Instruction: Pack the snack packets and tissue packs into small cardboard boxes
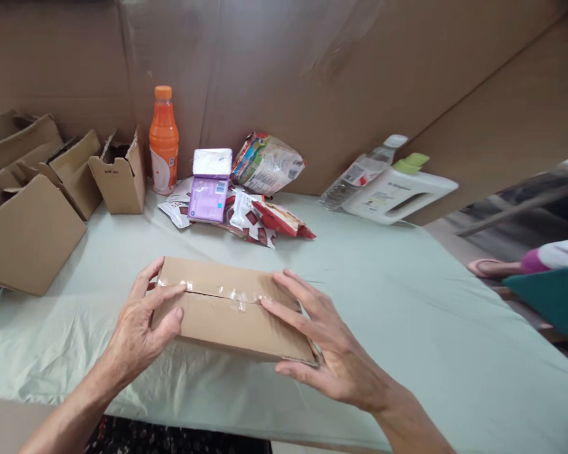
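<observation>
A flat brown cardboard box [231, 315] lies near the front of the cloth-covered table, its two top flaps meeting at a seam with bits of clear tape on it. My left hand [144, 315] grips the box's left end, thumb and index finger on top, other fingers round the side. At the right end, my right hand [324, 340] holds the box with fingers over the top and thumb at the front edge. The underside of the box is hidden.
Open cardboard boxes [38, 233] crowd the left side. Behind are an orange drink bottle [163, 145], purple tissue packs [208, 198], snack packets [267, 164], a clear water bottle [360, 173] and a white jug [397, 192]. A cardboard wall [265, 63] backs the table [407, 328]. Another person's foot [485, 268] shows at right.
</observation>
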A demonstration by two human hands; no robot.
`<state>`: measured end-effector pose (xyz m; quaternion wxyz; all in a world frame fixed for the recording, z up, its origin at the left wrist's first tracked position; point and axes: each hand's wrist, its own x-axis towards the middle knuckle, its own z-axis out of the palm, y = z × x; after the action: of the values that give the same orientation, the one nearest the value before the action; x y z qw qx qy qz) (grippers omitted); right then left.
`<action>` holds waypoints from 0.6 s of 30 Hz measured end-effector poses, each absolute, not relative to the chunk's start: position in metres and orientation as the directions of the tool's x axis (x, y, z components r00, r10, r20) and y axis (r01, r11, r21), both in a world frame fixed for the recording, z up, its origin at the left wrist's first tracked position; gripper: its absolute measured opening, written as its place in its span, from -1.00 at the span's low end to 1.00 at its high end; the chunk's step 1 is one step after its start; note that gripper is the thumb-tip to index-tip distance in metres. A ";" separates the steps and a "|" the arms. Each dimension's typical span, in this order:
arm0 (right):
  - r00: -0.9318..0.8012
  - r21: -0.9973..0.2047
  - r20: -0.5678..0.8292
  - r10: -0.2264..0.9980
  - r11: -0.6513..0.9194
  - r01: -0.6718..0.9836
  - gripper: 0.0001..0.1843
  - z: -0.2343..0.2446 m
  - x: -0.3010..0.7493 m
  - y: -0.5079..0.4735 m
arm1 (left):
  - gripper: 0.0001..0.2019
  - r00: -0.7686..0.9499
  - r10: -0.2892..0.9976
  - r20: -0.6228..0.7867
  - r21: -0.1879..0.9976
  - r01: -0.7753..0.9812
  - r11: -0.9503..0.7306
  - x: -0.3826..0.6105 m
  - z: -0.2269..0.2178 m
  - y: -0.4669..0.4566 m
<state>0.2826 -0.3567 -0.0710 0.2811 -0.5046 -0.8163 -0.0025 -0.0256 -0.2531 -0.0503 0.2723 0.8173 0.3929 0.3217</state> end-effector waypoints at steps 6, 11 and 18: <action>-0.390 -0.416 0.371 0.843 0.526 0.742 -0.18 -0.062 0.289 -0.338 | -0.71 0.467 0.807 0.361 0.659 0.485 -0.575 -0.026 -0.052 -0.250; -0.376 -0.532 0.378 0.846 0.531 0.660 -0.21 -0.064 0.291 -0.328 | -0.69 0.456 0.786 0.418 0.597 0.514 -0.616 -0.026 -0.058 -0.249; -0.416 -0.419 0.480 0.773 0.618 0.665 -0.33 -0.067 0.280 -0.336 | -0.68 0.405 0.765 0.500 0.599 0.476 -0.644 -0.032 -0.075 -0.251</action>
<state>0.2799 -0.3364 -0.0672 0.3284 -0.4291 -0.8374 0.0820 -0.0318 -0.2509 -0.0745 0.1848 0.8176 0.3794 0.3917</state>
